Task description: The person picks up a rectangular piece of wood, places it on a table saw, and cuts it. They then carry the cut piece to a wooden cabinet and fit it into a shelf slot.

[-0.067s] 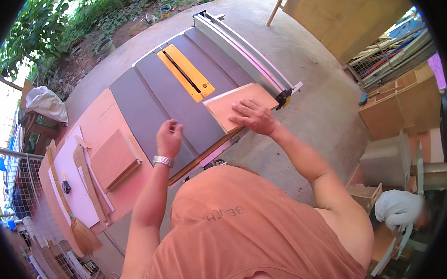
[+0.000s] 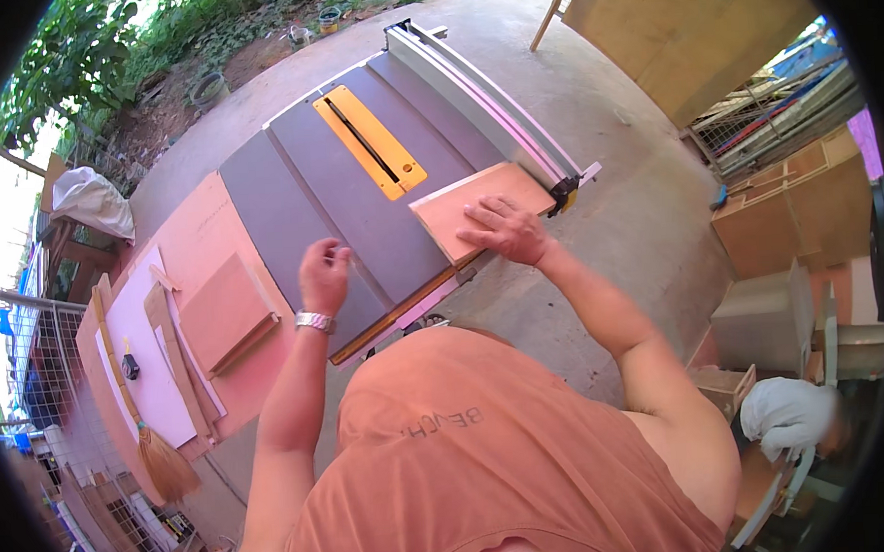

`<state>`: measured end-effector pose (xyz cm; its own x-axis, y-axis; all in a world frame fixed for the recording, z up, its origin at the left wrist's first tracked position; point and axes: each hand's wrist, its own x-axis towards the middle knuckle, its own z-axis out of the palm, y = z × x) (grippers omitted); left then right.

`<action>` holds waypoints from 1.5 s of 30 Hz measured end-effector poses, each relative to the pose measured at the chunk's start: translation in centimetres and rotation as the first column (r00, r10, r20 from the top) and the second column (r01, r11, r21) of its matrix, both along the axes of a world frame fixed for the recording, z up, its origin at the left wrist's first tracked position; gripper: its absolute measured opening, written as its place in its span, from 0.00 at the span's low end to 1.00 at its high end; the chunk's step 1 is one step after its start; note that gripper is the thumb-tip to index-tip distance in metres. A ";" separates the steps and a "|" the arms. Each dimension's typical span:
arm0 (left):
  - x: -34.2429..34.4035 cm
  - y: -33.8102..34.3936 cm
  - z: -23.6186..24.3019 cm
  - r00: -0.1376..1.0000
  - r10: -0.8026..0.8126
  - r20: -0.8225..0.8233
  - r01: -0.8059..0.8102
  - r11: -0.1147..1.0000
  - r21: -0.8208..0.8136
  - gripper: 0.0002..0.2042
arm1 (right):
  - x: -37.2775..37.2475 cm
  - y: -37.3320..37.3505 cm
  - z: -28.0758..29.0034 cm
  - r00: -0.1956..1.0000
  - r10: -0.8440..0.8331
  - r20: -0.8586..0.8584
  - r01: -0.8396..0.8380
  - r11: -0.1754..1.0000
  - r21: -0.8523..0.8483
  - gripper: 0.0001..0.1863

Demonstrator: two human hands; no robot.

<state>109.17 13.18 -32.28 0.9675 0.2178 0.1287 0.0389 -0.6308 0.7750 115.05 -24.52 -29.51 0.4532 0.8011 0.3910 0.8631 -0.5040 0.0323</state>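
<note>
My right hand lies on a rectangular pinkish wooden board, fingers spread over its top. The board rests at the near right of the grey table saw top, against the long fence. Just beyond it is the yellow insert with its dark slot. My left hand hovers over the saw top left of the board, fingers curled; what they hold, if anything, is hidden.
A pink side panel carries boards, strips, a tape measure and a broom. Upright plywood and wooden boxes stand right. A person in white bends at lower right. Plants line the back.
My right hand and the board under it have shifted very slightly rightward. My left hand has moved a little to the left.
</note>
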 end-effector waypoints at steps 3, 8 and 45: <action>-1.9 6.2 0.0 0.978 0.068 0.196 -0.125 0.947 0.295 0.14 | 0.5 -1.8 -1.8 0.997 -0.029 -0.073 0.016 0.985 -0.171 0.29; -3.6 14.0 -0.4 0.913 0.342 0.222 -0.407 0.718 0.565 0.18 | 1.6 -1.3 -3.2 0.923 -0.223 -0.314 0.185 0.972 -0.146 0.36; -2.7 14.9 1.6 0.777 0.595 -0.206 -0.318 0.653 0.688 0.33 | 8.2 2.9 -4.2 0.864 -0.413 -0.287 0.333 0.898 -0.289 0.37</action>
<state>106.44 28.12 -30.67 0.7523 0.6575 0.0404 0.6519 -0.7519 0.0980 123.30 -21.62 -33.71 0.8056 0.5925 -0.0048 0.5906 -0.8037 -0.0724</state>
